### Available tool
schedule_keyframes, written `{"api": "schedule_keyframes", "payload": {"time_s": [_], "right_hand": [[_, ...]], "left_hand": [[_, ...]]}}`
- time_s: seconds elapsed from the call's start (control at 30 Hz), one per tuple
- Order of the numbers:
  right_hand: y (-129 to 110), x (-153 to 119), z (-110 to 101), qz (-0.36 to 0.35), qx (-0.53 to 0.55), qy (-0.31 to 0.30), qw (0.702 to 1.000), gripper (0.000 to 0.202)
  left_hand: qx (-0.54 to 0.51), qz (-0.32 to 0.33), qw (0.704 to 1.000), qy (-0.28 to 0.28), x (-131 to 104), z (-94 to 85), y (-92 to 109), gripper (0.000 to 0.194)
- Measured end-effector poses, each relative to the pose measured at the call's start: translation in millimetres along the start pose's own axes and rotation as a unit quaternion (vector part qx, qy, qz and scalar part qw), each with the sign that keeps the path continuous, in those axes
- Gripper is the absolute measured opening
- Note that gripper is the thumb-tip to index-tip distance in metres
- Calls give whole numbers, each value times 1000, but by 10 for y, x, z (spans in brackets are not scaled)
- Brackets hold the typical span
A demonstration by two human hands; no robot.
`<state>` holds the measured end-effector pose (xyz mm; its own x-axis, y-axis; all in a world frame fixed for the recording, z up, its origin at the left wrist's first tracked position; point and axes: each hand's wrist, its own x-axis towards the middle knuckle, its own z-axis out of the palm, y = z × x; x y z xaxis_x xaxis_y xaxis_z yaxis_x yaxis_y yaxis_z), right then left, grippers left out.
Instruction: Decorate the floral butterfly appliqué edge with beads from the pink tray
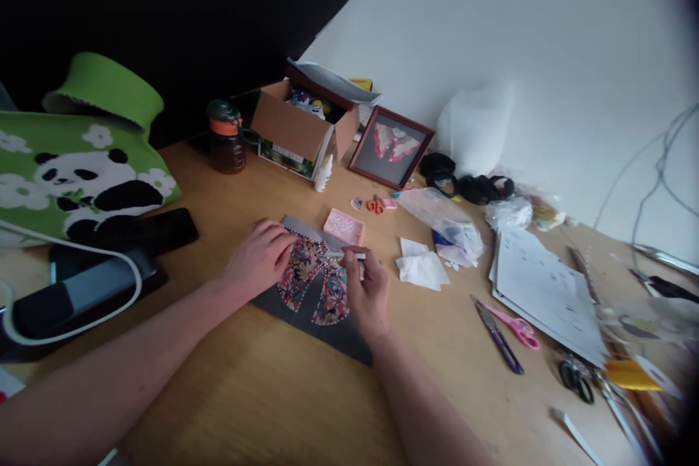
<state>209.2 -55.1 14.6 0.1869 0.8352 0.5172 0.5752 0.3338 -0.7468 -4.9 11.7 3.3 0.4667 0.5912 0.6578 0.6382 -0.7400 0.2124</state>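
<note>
A floral fabric bow shape [333, 291], edged with small white beads, lies on a dark grey sheet [306, 322] on the table. My left hand [261, 255] rests on the sheet's upper left part, fingers bent and together at the bow's edge; whether they hold anything is hidden. My right hand [369, 287] pinches a slim white-and-metal tool [354, 255], whose tip points left over the top of the bow. Just behind the bow sits a pink tray [344, 226] of tiny white beads.
Behind stand a bottle [226, 138], an open cardboard box [298, 131] and a framed bow [391, 147]. Orange scissors [375, 205] lie behind the tray. White tissues [420, 264], pink scissors [513, 324] and papers [546, 291] are at right. A green panda bag [92, 175] is at left.
</note>
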Motion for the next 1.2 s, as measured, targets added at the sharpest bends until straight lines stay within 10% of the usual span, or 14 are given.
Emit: {"api": "schedule_keyframes", "payload": {"time_s": [1.2], "right_hand": [[173,-152,-179,-6,-29,122,992,21]], "left_hand": [[-26,25,993,109,36,-7,67,31]]}}
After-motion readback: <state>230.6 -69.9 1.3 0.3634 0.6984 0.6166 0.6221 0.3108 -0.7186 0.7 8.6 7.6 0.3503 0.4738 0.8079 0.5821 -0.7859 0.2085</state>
